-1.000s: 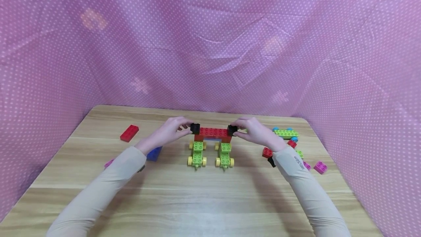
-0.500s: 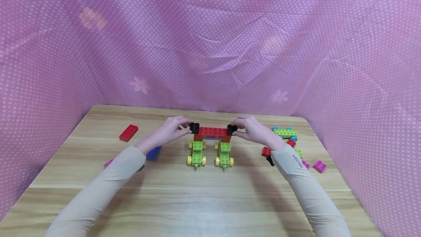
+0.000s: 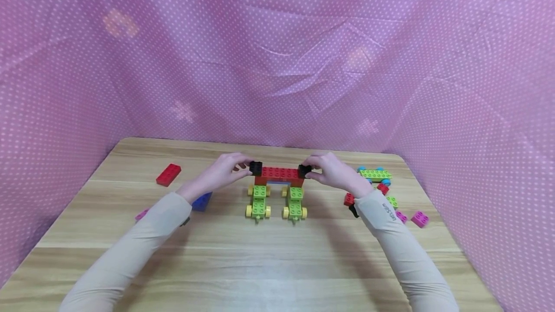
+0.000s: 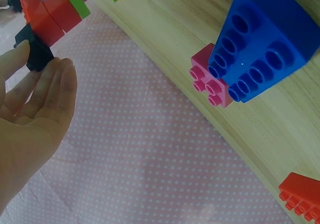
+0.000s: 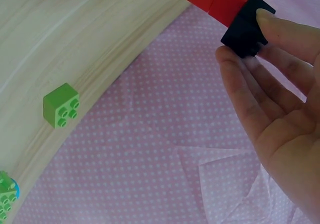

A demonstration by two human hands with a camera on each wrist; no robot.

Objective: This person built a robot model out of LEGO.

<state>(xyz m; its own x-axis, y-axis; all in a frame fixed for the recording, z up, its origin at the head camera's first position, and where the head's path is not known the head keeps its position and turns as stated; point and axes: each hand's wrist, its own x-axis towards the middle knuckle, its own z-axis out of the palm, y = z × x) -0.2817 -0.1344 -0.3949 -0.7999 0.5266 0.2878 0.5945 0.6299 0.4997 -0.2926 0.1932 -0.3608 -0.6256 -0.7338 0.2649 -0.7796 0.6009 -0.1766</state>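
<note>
**Both ends pinched**

The long red studded plastic bar (image 3: 280, 173) is at the twelve o'clock end of two lime-green, yellow-wheeled plastic bases (image 3: 258, 206) on your worktop (image 3: 277, 259). Your left hand (image 3: 224, 170) pinches the black plastic block (image 3: 255, 168) at its nine o'clock end; your right hand (image 3: 331, 171) pinches another black plastic block (image 3: 304, 171) at three. Farther out at nine lies a red oblong plastic brick (image 3: 168, 175).

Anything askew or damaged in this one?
Nothing stands out. The long red studded plastic beam looks level, spanning two lime-green wheeled plastic bases; the left hand and right hand pinch small black plastic bricks at its ends. No damage shows.
</note>
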